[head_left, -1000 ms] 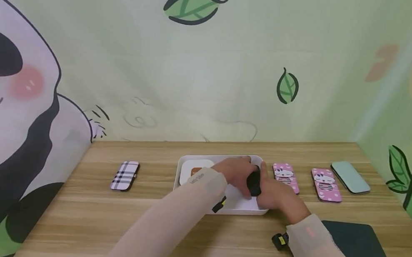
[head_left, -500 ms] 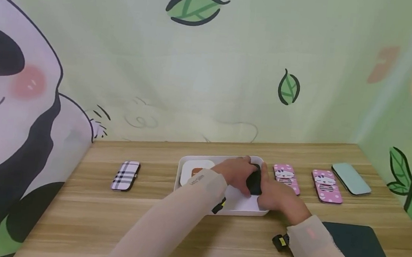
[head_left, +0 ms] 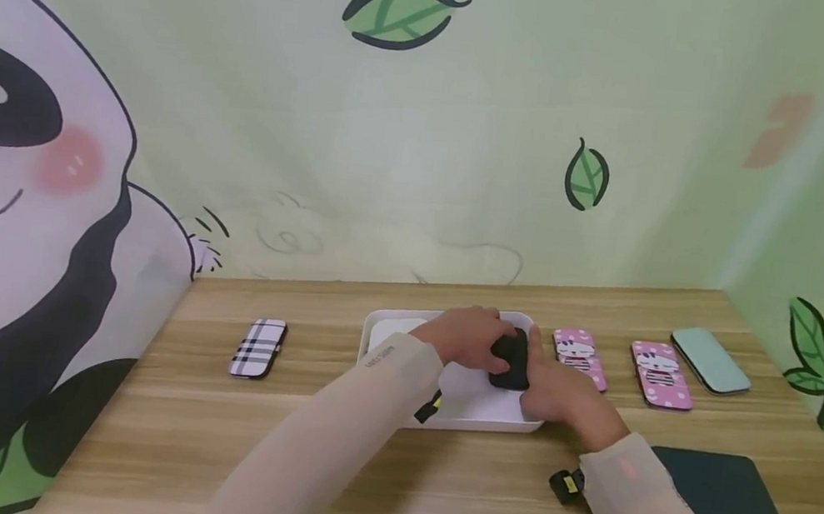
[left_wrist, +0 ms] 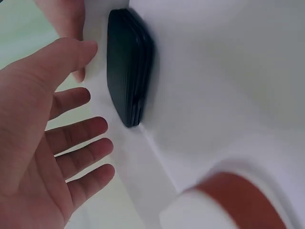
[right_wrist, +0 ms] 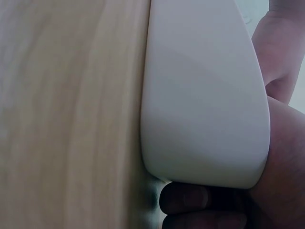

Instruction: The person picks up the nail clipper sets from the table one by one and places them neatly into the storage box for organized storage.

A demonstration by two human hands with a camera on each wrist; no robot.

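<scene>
Head view: black case (head_left: 512, 360) now lies flat in the white tray (head_left: 475, 410) instead of up between both hands. Left hand (left_wrist: 43, 143) is spread open beside it, letting go; right hand (head_left: 556, 394) grips the tray's right wall.

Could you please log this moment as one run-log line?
left hand: open, beside black case | right hand: at white tray edge, grip unclear | case: in tray, right side

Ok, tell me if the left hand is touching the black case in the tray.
Apart. The left wrist view shows the left hand open with straight fingers, white tray wall visible between them and the black case.
</scene>
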